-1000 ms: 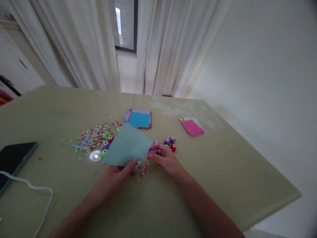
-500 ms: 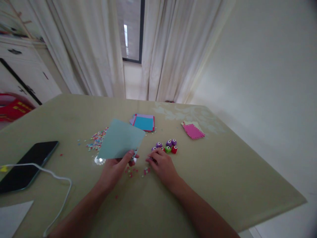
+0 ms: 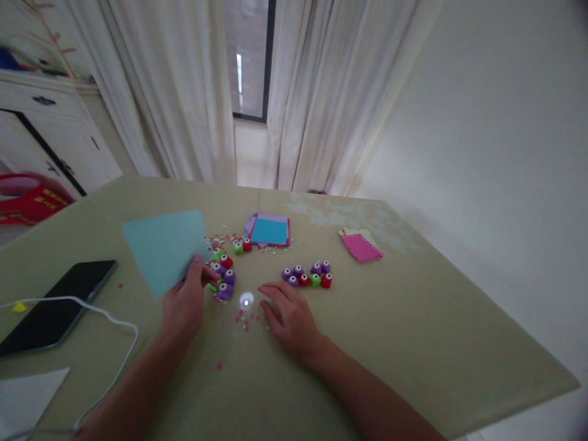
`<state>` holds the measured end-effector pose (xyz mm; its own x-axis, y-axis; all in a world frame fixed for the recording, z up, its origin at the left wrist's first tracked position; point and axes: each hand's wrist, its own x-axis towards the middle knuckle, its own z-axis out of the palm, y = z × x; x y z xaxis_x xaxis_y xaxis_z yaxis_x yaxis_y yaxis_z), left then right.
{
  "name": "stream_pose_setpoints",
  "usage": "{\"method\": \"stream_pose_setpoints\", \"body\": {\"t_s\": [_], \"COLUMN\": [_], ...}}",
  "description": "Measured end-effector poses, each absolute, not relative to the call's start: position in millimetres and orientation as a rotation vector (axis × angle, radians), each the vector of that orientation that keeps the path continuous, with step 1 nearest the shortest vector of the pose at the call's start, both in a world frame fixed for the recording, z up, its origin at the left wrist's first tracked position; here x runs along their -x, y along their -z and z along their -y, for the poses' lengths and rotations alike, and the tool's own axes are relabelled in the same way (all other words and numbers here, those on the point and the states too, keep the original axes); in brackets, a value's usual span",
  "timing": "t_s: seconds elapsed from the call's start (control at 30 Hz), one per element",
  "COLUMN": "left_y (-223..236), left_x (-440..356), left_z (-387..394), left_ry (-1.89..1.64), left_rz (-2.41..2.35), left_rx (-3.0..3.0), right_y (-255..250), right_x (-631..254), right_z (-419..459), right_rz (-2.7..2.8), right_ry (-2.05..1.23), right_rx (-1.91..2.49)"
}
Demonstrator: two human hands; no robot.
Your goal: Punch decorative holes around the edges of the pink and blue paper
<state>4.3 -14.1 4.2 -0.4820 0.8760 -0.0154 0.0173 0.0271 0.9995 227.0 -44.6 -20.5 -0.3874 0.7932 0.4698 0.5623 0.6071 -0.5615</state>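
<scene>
My left hand [image 3: 184, 306] grips a pale blue sheet [image 3: 168, 248] at its lower right corner and holds it up off the table. Just beside those fingers is a cluster of purple, red and green eyeball-patterned beads [image 3: 225, 282]; the sheet and hand hide part of the area behind. My right hand [image 3: 291, 318] has its thumb and fingers apart, with nothing between them. Left of its fingertips lies a small clear, shiny round piece [image 3: 247, 301]. Beyond that hand sits a second group of similar beads [image 3: 303, 279], in purple, red and green.
Tiny coloured bits [image 3: 245, 320] lie scattered before my hands, more behind the bead cluster. A stack of coloured squares [image 3: 270, 231] and pink stitched-edge pieces [image 3: 362, 247] lie farther back. On the left are a black phone [image 3: 59, 306], a white cable [image 3: 108, 329] and white paper [image 3: 27, 398].
My left hand has carried the sheet leftward, uncovering beads and the clear round piece. My right hand, which pinched a purple bead, has let go and drawn back from the right-hand group.
</scene>
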Motion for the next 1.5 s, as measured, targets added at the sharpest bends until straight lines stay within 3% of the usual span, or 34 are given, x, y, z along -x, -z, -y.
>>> {"method": "stream_pose_setpoints", "body": {"t_s": [0.2,0.37,0.5,0.67,0.83,1.07,1.5], "left_y": [-9,-7,-7,-8,-7,-11,-12], "left_x": [-8,-18,-26,-37,-43,-45,-46], "left_z": [18,19,25,35,40,45,44], "left_ry": [-1.486,-1.456,-1.388,-1.241,-1.12,-1.054,-0.942], "left_rz": [-1.642,-1.476,-1.365,-1.326,-1.359,-1.395,-1.355], "left_rx": [-0.97,-1.069,-1.116,-1.168,-1.261,-1.323,-1.355], "right_y": [14,19,21,9,2,7,7], "right_x": [-174,-182,-216,-240,-248,-249,-242], "right_z": [28,40,61,62,55,55,56], "right_rz": [2.498,2.584,2.368,1.646,1.379,1.409,1.333], "right_ry": [-0.231,-0.109,-0.309,-0.709,-0.621,-0.52,-0.631], "right_rx": [0.95,1.043,1.255,1.286,1.206,1.158,1.128]}}
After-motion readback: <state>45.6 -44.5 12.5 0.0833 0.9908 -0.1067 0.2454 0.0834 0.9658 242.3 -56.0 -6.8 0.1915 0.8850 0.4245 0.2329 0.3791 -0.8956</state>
